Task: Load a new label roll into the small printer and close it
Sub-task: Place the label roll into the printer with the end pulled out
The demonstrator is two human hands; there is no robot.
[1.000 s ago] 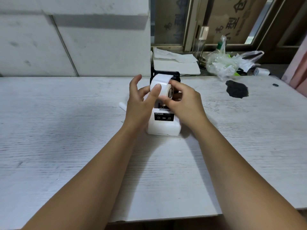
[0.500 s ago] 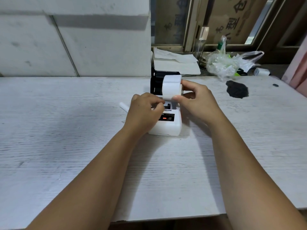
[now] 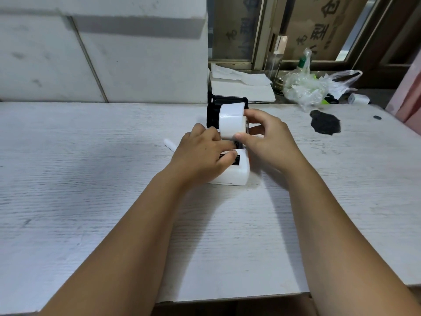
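A small white printer (image 3: 237,174) stands in the middle of the white table (image 3: 91,179), its black lid (image 3: 213,115) tipped open at the back. My right hand (image 3: 268,140) holds a white label roll (image 3: 231,123) just above the open bay, thumb on its front and fingers on its right end. My left hand (image 3: 202,156) rests on the printer's left side, fingers curled over its top and black front panel. The inside of the bay is hidden by the roll and my hands.
A small white stick-like piece (image 3: 170,144) lies left of the printer. A dark stain (image 3: 324,122) marks the table at the right. Behind it sit a crumpled plastic bag (image 3: 307,87), a stack of white paper (image 3: 241,85) and another small white roll (image 3: 358,99).
My left hand left the roll and came down onto the printer's body. My right hand carried the roll slightly right and back, over the open bay.
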